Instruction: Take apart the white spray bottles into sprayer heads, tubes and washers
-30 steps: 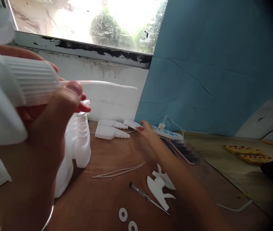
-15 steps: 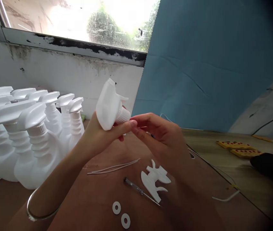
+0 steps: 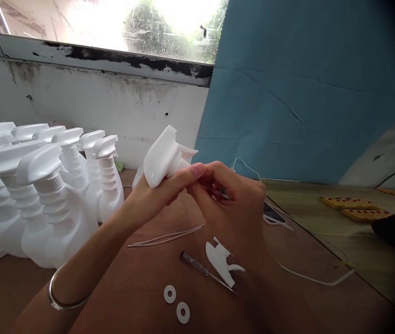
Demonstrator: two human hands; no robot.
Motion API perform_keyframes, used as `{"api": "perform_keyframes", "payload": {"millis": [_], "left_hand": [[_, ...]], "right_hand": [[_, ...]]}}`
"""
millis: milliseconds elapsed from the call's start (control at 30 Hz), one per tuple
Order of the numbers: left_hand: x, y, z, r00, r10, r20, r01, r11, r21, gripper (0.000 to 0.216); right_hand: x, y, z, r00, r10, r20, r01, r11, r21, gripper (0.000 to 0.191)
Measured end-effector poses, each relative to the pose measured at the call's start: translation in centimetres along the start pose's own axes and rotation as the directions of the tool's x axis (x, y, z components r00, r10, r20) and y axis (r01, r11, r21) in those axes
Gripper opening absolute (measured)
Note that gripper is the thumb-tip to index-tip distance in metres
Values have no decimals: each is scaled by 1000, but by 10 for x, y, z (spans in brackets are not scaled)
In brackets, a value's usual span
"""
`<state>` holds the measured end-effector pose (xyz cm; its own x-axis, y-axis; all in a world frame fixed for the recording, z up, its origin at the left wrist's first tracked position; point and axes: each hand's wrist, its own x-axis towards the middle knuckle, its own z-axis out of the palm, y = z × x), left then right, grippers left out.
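A white trigger sprayer head (image 3: 164, 157) is gripped in my left hand (image 3: 169, 188), its nozzle end up and its trigger pointing right. My left thumb lies along its collar, which is partly hidden. Beside it, my right hand (image 3: 228, 195) is closed in a pinch against my left fingertips, under the collar. A thin pale piece shows between the right fingers, too small to name. Below my hands lie loose sprayer heads (image 3: 220, 262), partly covered by my right hand, a screwdriver (image 3: 193, 263), thin white tubes (image 3: 165, 240) and two white washers (image 3: 183, 313).
Several white spray bottles (image 3: 61, 218) with heads fitted stand at the left. A phone (image 3: 274, 214) with a cable lies right of my right hand. A curved white tube (image 3: 317, 280) and yellow pieces (image 3: 346, 202) are further right. Behind are a window and blue cloth (image 3: 288, 93).
The sprayer head has tilted clockwise and shifted slightly right and down. My right fingers have closed in tighter beside the left thumb. The view has shifted a little, showing more of the phone.
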<state>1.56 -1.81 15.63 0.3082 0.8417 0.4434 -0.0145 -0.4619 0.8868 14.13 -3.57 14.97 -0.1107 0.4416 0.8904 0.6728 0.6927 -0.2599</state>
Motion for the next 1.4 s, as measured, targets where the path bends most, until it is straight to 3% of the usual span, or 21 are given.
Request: {"api": "perform_keyframes", "payload": {"millis": [200,367,467,600,700,833,933,1033,1100,1200,1267,1400], "left_hand": [[2,-1,1,998,62,13,-62,998,14,31],[2,3,-2,990,106,94,-110,994,31,32],[1,4,-4,988,118,104,-126,989,76,31],[1,5,-9,978,155,136,-166,984,68,27],[-1,6,-11,972,167,165,-170,986,4,29],[-3,2,-6,979,81,188,-78,997,-20,31],[-2,-3,0,992,43,121,-36,997,-61,27],[-1,-5,7,991,21,135,0,988,-156,26],[-1,-3,8,989,-22,144,56,969,-242,28],[0,7,3,995,-73,61,90,931,-354,34],[0,16,-5,999,-48,-20,38,936,-349,33],[-3,25,-18,998,-16,-66,-1,970,-242,20]], "right_hand": [[-2,1,-2,998,-5,57,6,1000,-18,21],[1,-2,-12,971,109,215,-116,993,25,24],[4,-3,-15,942,176,286,-228,960,161,25],[8,-5,-16,879,220,424,-421,775,471,25],[10,-4,-16,810,207,549,-549,596,586,25],[10,3,-19,708,177,684,-679,438,589,22],[11,10,-19,657,183,732,-730,398,555,22],[13,15,-19,631,184,754,-754,374,540,22],[14,17,-20,606,152,781,-778,318,542,21],[15,19,-23,536,78,841,-830,232,508,21],[14,20,-22,513,65,856,-830,293,475,19],[8,20,-9,623,119,773,-651,626,429,14]]}}
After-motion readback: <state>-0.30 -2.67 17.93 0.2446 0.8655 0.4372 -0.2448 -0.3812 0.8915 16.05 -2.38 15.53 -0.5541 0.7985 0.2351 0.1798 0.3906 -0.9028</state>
